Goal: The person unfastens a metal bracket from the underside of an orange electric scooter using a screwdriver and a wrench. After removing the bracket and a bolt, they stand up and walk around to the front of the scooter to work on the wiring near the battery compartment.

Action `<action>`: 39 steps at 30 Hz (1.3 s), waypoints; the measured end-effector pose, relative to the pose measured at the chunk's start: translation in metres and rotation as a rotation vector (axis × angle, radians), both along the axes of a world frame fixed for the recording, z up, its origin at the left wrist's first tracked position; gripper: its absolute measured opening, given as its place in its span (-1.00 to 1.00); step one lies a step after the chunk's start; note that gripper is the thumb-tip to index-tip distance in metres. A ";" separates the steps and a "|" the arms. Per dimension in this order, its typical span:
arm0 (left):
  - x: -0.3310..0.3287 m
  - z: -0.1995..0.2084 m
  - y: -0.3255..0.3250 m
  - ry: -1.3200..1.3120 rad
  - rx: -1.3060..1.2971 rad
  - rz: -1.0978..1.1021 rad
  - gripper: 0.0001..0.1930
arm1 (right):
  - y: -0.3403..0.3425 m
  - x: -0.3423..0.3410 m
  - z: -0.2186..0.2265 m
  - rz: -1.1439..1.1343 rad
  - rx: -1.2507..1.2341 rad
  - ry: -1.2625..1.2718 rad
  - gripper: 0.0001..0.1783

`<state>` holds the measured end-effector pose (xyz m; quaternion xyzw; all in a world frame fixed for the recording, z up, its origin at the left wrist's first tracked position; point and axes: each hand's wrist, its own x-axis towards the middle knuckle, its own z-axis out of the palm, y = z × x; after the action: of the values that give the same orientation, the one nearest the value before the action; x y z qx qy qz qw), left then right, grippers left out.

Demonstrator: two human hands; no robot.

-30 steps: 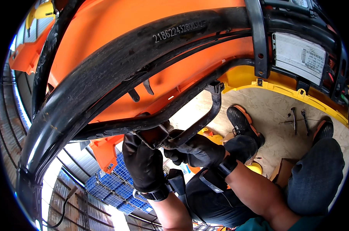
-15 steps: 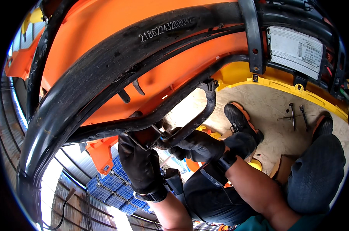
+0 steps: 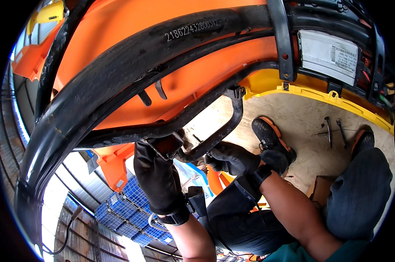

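Observation:
My left hand [image 3: 157,177], in a black glove, reaches up against a black metal bracket [image 3: 166,146] on the underside of a black tubular frame [image 3: 119,65]. Its fingers are hidden behind the bracket and tube. My right hand [image 3: 235,160], also gloved, is just below and right of a bent black tube loop [image 3: 219,133] joined to the frame. The right fingers are curled together; whatever may be between them is too small to make out. A small pin-like piece [image 3: 196,138] shows near the bracket.
Orange body panels [image 3: 162,100] and a yellow panel [image 3: 293,91] adjoin the frame, with a finned silver box [image 3: 328,56] at upper right. Two hand tools [image 3: 329,132] lie on the floor near my shoes [image 3: 271,135]. Blue crates [image 3: 132,209] stand at lower left.
My right hand has drawn back a little to the right, off the lower bend of the tube loop. My left hand stays at the bracket. The whole view has shifted slightly.

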<state>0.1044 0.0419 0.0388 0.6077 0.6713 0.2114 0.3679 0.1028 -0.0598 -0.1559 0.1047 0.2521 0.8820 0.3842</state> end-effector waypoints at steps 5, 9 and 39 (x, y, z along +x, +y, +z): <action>0.003 -0.003 -0.002 -0.005 0.058 -0.054 -0.60 | -0.008 0.003 -0.015 0.056 0.066 -0.097 -0.75; -0.007 -0.004 0.003 -0.072 0.025 -0.145 -0.60 | -0.016 0.010 -0.032 0.121 0.136 -0.301 -0.75; 0.001 -0.001 -0.018 -0.087 0.208 -0.404 -0.72 | -0.182 0.126 -0.174 1.027 0.974 -2.251 -0.63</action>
<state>0.1056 0.0242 0.0374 0.7546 0.4944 0.2274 0.3667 0.2288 -0.2421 -0.3296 -0.6580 -0.5299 0.5305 -0.0690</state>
